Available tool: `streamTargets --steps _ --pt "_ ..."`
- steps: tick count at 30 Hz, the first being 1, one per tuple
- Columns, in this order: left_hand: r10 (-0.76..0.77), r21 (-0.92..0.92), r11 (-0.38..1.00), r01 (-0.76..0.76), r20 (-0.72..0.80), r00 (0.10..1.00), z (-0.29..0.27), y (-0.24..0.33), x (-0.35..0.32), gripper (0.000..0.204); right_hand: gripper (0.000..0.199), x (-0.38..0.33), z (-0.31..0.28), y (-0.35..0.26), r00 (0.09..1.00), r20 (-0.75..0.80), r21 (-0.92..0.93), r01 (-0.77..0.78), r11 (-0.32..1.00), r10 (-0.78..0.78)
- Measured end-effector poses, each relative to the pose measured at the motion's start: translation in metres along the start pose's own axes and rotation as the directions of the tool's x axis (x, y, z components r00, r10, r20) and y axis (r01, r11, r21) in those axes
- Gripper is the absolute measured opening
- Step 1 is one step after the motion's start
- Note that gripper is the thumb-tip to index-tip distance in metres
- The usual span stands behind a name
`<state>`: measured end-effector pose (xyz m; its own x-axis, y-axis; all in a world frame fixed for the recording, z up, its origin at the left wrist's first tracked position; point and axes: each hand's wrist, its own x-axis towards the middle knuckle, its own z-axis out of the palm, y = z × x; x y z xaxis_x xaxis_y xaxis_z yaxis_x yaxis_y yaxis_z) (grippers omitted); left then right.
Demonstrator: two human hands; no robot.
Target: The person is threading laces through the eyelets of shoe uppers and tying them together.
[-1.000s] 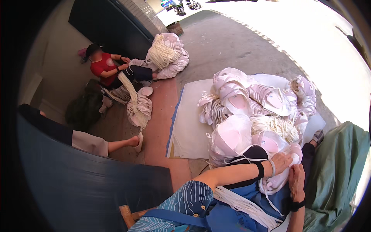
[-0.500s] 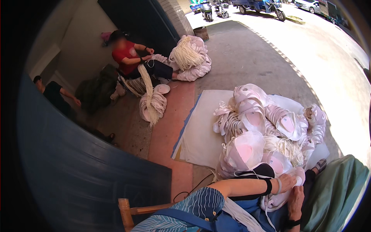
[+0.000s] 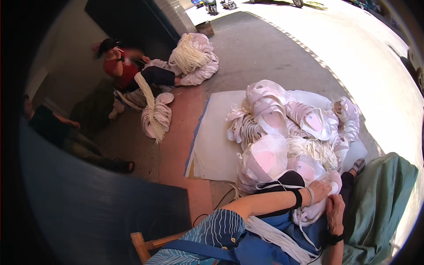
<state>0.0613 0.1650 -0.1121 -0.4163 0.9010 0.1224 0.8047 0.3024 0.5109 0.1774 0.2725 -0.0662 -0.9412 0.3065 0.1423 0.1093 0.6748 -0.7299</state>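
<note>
Piece in pink and white [image 3: 335, 177] is sitting over the person's lap, right at the near edge of a big pile, and both hands are on it. Left hand [image 3: 319, 191] reaches across from the side with its fingers closed on the piece, next to a small white bit. Right hand [image 3: 335, 208] is up against the near edge, fingers bent, but honestly I can't tell from here if they're pinching or just touching. Black bands on both wrists, by the way.

Under all that there's a blue apron [image 3: 265, 249] with a bundle of white strips [image 3: 280, 236] lying across it. Just beyond the hands, the pile of similar pieces [image 3: 270, 118] is heaped on a white sheet [image 3: 214, 148], with a tangle of cream cords [image 3: 312, 149] in among it. Green cloth [image 3: 383, 198] is bunched up on the right, and a bit of wooden chair [image 3: 140, 247] shows on the left.

Further back, a co-worker in red [image 3: 123, 70] sits beside another heap [image 3: 201, 66], one hand raised near the head, and someone in a dark top [image 3: 51, 126] is off at the far left, behind a dark blue panel [image 3: 110, 210]
</note>
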Motion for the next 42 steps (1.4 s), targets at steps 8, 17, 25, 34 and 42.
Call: streamTargets --steps 8,17,25,34,42 --pt "-0.083 0.108 0.991 0.076 0.057 0.995 -0.045 -0.024 -0.005 0.013 0.009 0.017 0.015 -0.004 0.998 -0.034 -0.025 -0.055 0.998 0.054" --pt "0.002 0.033 0.999 -0.004 0.065 0.998 -0.033 -0.01 -0.001 0.011 0.01 0.003 0.012 0.009 0.987 -0.088 0.006 -0.135 0.991 0.135" --pt "0.018 0.04 0.999 -0.02 0.032 0.999 -0.034 -0.013 -0.003 0.01 0.009 0.007 0.016 0.006 0.99 -0.076 -0.026 -0.124 0.992 0.122" --pt "0.013 0.028 1.0 -0.013 0.023 1.0 -0.035 -0.015 -0.002 0.01 0.008 0.01 0.016 0.003 0.989 -0.065 -0.032 -0.132 0.991 0.13" --pt "0.001 0.043 0.999 -0.002 0.032 0.999 -0.033 -0.016 -0.002 0.01 0.006 0.011 0.017 -0.001 0.998 0.021 -0.214 -0.056 0.975 0.062"
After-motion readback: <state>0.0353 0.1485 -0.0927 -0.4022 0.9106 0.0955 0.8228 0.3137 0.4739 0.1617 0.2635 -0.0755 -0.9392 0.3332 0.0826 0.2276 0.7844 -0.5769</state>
